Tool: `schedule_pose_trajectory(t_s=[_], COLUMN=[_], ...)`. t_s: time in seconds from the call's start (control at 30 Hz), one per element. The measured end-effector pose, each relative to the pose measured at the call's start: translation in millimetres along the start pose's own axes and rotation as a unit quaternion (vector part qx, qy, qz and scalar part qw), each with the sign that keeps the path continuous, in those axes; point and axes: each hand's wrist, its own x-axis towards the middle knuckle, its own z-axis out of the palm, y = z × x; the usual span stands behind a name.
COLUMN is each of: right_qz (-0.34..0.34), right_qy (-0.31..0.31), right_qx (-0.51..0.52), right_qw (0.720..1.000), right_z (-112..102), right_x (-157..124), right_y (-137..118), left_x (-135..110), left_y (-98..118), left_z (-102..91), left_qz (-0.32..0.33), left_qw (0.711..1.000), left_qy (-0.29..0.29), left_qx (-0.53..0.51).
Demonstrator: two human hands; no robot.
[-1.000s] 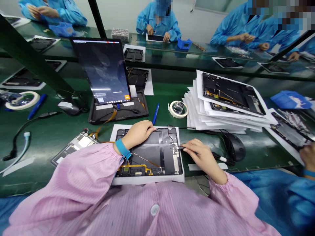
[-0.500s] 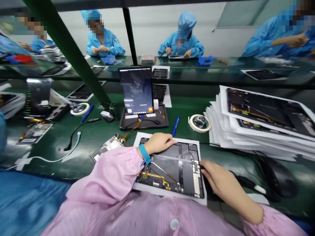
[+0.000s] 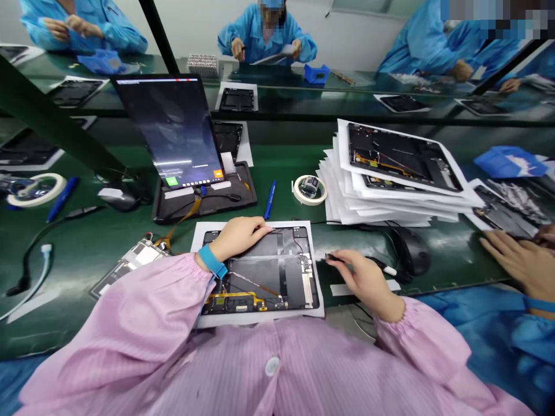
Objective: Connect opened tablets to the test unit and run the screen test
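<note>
An opened tablet housing (image 3: 260, 283) with ribbon cables and a small circuit board showing lies on white paper (image 3: 318, 289) in front of me. My left hand (image 3: 240, 236) grips its far edge, thumb and fingers together there; a blue band circles that wrist. The left forearm and pink sleeve hide the housing's left side. Just right of the housing, clear of it, my right hand (image 3: 362, 277) pinches a small black plug (image 3: 331, 257) with a metallic-looking tip. Its cable is mostly hidden behind the hand.
A lit tablet screen (image 3: 177, 138) stands in a black tray (image 3: 243, 202). Behind the housing are a blue pen (image 3: 270, 200) and a tape roll (image 3: 309, 190). Papers with housings (image 3: 403, 159) are stacked right, near a black mouse (image 3: 410, 249) and a co-worker's hand (image 3: 515, 260).
My right hand has come away from the housing's right edge, with the black plug now visible in its fingers. My left hand stays on the far edge. The camera view has turned right.
</note>
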Motion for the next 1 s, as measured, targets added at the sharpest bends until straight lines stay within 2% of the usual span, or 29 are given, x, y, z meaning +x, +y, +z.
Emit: schedule_pose_trajectory(t_s=[0.23, 0.4, 0.53, 0.7, 0.87, 0.93, 1.0], right_qz=[-0.039, -0.103, -0.121, -0.108, -0.076, -0.061, -0.048], right_qy=[-0.042, -0.024, -0.024, -0.019, -0.012, -0.012, -0.017], right_qx=[-0.031, -0.053, -0.066, -0.075, -0.055, -0.047, -0.039], right_qw=[0.998, 0.993, 0.99, 0.991, 0.996, 0.997, 0.998], right_z=[3.6, 1.0, 0.3, 5.5, 19.3, 24.8, 30.6], right_x=[8.4, 16.4, 18.3, 18.2, 13.1, 10.3, 9.1], right_y=[-5.9, -6.0, -4.9, -7.0, -6.2, -2.3, 4.7], left_x=[0.3, 0.5, -0.2, 0.9, 0.2, -0.4, -0.1], left_y=[0.7, 0.1, 1.3, 1.9, 7.8, 11.2, 6.5], left_z=[-0.8, -0.2, -1.2, -3.3, -0.2, -4.8, -18.5], left_qz=[-0.003, -0.008, -0.003, -0.002, -0.02, -0.012, 0.022], left_qw=[1.0, 1.0, 1.0, 1.0, 1.0, 0.999, 0.996], left_qy=[-0.005, -0.008, -0.003, -0.005, 0.017, 0.034, 0.073], left_qx=[-0.007, -0.007, 0.003, 0.011, -0.003, -0.026, -0.047])
